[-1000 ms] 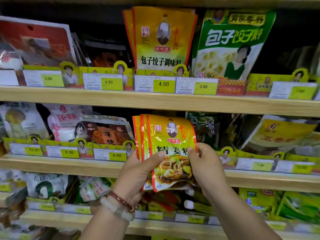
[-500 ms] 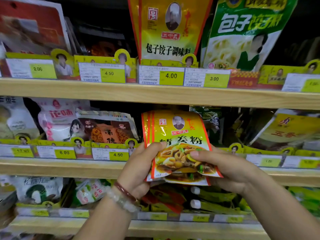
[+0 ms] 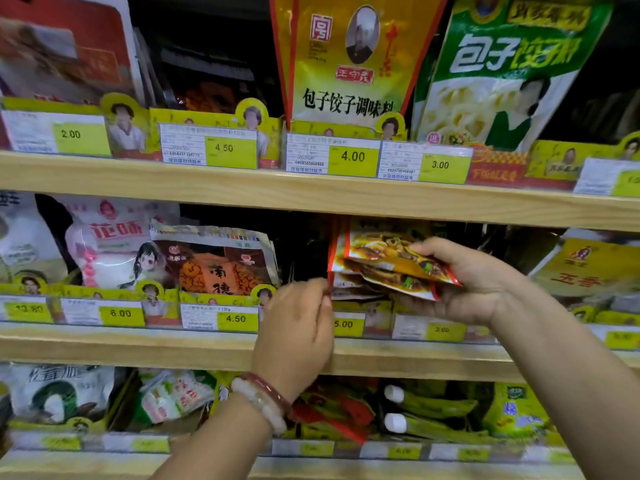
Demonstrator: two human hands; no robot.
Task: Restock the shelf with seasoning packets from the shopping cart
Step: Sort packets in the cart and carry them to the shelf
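Yellow-and-red seasoning packets (image 3: 388, 263), a small stack, sit right of the frame's centre, tilted into the dark gap on the wooden middle shelf (image 3: 138, 348), gripped from the right by the right hand (image 3: 474, 282) with thumb on top and fingers beneath. Just left of them, the left hand (image 3: 298, 327), beaded bracelets (image 3: 263, 400) at its wrist, has its fingers curled at the stack's lower left corner; whether it pinches the packets I cannot tell.
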